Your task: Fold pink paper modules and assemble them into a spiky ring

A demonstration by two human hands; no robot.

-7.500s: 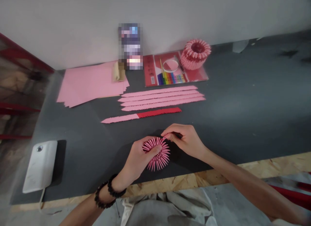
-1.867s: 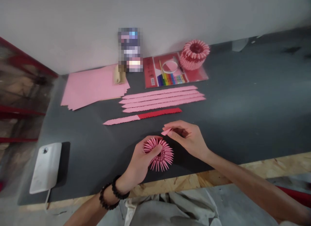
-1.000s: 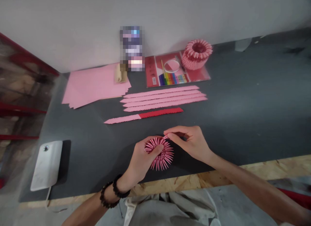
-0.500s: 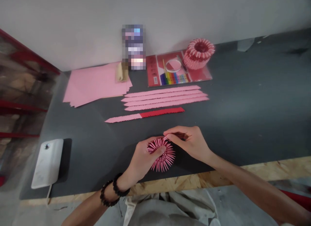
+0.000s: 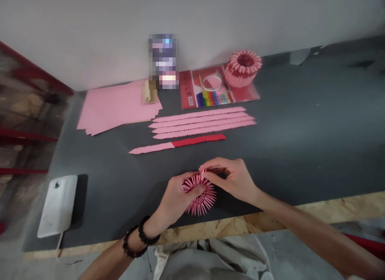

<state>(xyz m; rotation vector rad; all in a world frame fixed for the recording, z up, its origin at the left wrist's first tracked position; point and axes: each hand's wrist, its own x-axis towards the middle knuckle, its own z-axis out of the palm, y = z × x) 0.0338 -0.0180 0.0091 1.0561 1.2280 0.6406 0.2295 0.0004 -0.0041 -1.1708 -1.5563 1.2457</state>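
Note:
Near the table's front edge, my left hand (image 5: 177, 197) grips a round pink ring of folded paper pieces (image 5: 202, 203), its thumb laid across the middle. Pointed folds fan outward all around the ring. My right hand (image 5: 233, 179) pinches a small folded pink paper piece (image 5: 203, 173) at the ring's upper edge. Just beyond lies a stacked strip of folded paper, part pink and part red (image 5: 177, 144). Several all-pink strips (image 5: 201, 121) of the same sort lie behind it.
Pink paper sheets (image 5: 111, 107) lie at the back left, a clear-wrapped item (image 5: 149, 93) on them. A blurred-out upright object (image 5: 164, 61) leans by the wall. A taller pink paper ring (image 5: 243, 69) stands on a red packet (image 5: 188, 91). A white corded device (image 5: 57, 205) sits at left.
The pinched paper piece now stands more upright at the ring's edge, and my right fingers have shifted slightly left. My left hand keeps its hold. The view has tilted a little.

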